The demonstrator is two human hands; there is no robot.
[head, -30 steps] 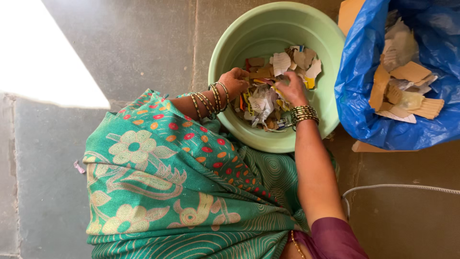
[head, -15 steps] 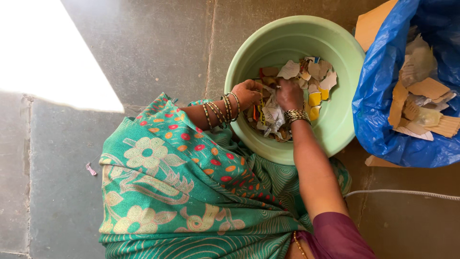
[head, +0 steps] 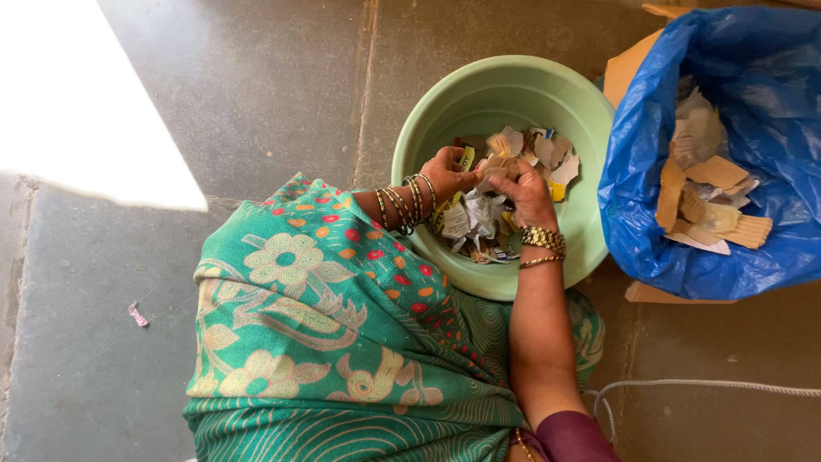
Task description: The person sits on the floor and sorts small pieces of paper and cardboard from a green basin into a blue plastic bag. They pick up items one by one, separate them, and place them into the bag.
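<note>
L hand (head: 449, 171) & R hand (head: 522, 188) pinch one paper scrap (head: 489, 169) over green basin (head: 590, 231); many scraps untorn, blue bag (head: 633, 171) part-filled

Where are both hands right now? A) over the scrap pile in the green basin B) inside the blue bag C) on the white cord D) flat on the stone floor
A: the left hand and right hand meet over the paper scraps inside the green basin, pinching a piece between them.

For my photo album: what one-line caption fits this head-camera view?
Left hand and right hand pinch a paper scrap over a green basin of torn pieces, beside a blue bag.
</note>
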